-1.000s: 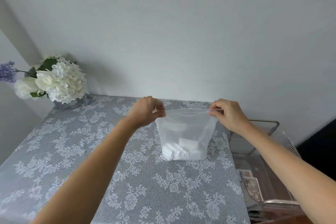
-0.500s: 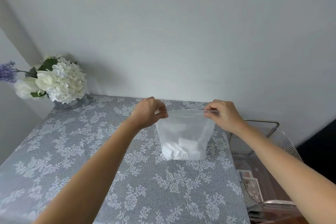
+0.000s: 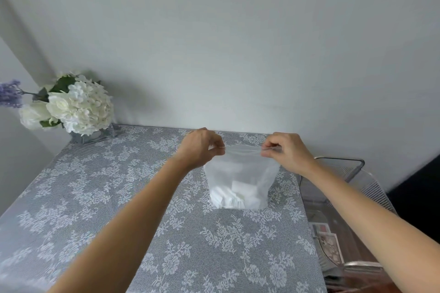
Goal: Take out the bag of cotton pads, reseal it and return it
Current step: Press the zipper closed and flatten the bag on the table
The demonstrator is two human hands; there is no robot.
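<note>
A frosted plastic bag of white cotton pads [image 3: 240,183] stands upright on the lace-covered table [image 3: 119,197], towards its far right. Its top strip runs straight between my two hands. My left hand [image 3: 202,147] pinches the strip's left end. My right hand [image 3: 284,152] pinches the strip a little in from its right end, thumb and forefinger pressed together on it. The pads lie heaped in the bag's lower half.
A bunch of white flowers [image 3: 73,107] in a clear vase stands at the table's far left corner, against the wall. A clear plastic basket with a wire handle [image 3: 342,197] sits off the table's right edge, with printed packets at its bottom.
My right hand has slid leftward along the bag's top strip, closer to my left hand. The left hand and the bag have stayed in place.
</note>
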